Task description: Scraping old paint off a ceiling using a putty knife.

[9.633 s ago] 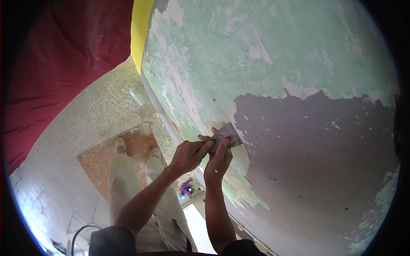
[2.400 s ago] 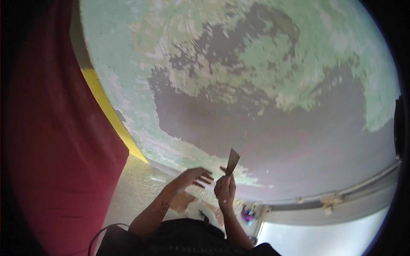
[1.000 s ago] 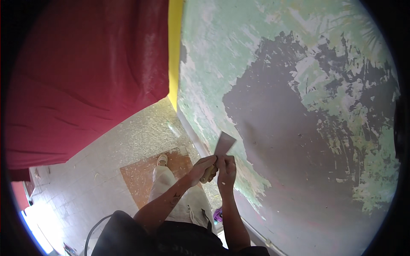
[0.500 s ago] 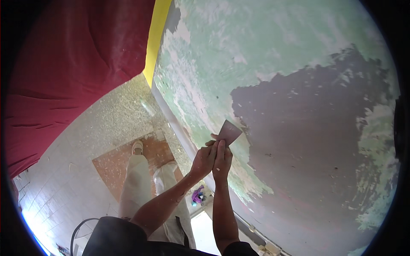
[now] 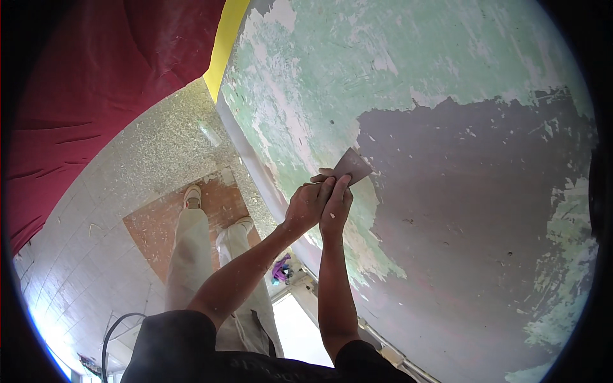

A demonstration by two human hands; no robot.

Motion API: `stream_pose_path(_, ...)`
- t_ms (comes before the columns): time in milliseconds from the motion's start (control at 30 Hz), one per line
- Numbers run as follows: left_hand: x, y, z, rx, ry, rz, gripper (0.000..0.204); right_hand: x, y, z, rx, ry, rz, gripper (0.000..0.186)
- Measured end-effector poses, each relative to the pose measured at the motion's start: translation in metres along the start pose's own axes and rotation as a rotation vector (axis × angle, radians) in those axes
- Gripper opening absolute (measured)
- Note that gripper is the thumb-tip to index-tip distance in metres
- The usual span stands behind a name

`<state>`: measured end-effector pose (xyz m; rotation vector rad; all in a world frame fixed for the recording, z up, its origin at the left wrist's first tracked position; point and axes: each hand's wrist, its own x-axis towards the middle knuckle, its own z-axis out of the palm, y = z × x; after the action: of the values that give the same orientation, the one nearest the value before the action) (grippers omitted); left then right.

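Note:
My left hand [image 5: 306, 205] and my right hand [image 5: 336, 207] are pressed together, both closed round the grip of a scraper [image 5: 352, 167]. The grip itself is hidden in my fingers. Its broad, flat, grey-brown blade points up and to the right, close against the wall. Some fingers of my left hand show beside the blade. The wall [image 5: 440, 185] carries peeling pale green paint [image 5: 408, 51], with a large bare grey patch to the right of the blade. The blade lies at the ragged border between paint and grey.
Dark red cloth [image 5: 108, 83] with a yellow strip [image 5: 225, 48] hangs at upper left. Paint flakes [image 5: 185, 140] litter the tiled floor. My feet are on a reddish-brown board [image 5: 153, 236]. A purple item [image 5: 281, 269] lies by the wall's foot. Pipes [image 5: 389, 357] run along the lower wall.
The view has shifted, so wall and floor sit higher in the picture. Both hands keep their grip, and the scraper's blade has turned slightly, staying near the same paint border.

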<state>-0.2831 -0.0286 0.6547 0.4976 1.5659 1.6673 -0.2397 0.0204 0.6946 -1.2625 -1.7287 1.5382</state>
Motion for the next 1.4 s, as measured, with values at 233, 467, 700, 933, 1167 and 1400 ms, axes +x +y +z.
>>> stream_pose_path(233, 0.019, -0.030, -0.002, -0.089, -0.055, 0.116, 0.042, 0.011, 0.014, 0.013, -0.108, 0.119, -0.043, 0.056)
stream_pose_path(467, 0.037, -0.057, 0.006, -0.067, -0.092, 0.218, 0.041, 0.023, 0.021, 0.017, -0.110, 0.233, -0.027, 0.054)
stream_pose_path(700, 0.046, -0.054, 0.000, 0.009, -0.143, 0.180, 0.041, 0.031, 0.028, 0.022, -0.038, 0.267, -0.078, 0.051)
stream_pose_path(933, 0.050, -0.058, -0.003, 0.110, -0.187, 0.238, 0.029, 0.035, 0.033, 0.024, 0.064, 0.294, -0.074, 0.050)
stream_pose_path(1167, 0.056, -0.073, 0.002, 0.222, -0.214, 0.350, 0.024, 0.039, 0.026, 0.026, -0.005, 0.254, -0.108, 0.054)
stream_pose_path(1400, 0.064, -0.054, -0.011, 0.215, -0.237, 0.354, 0.026, 0.044, 0.035, 0.023, -0.007, 0.237, -0.147, 0.054)
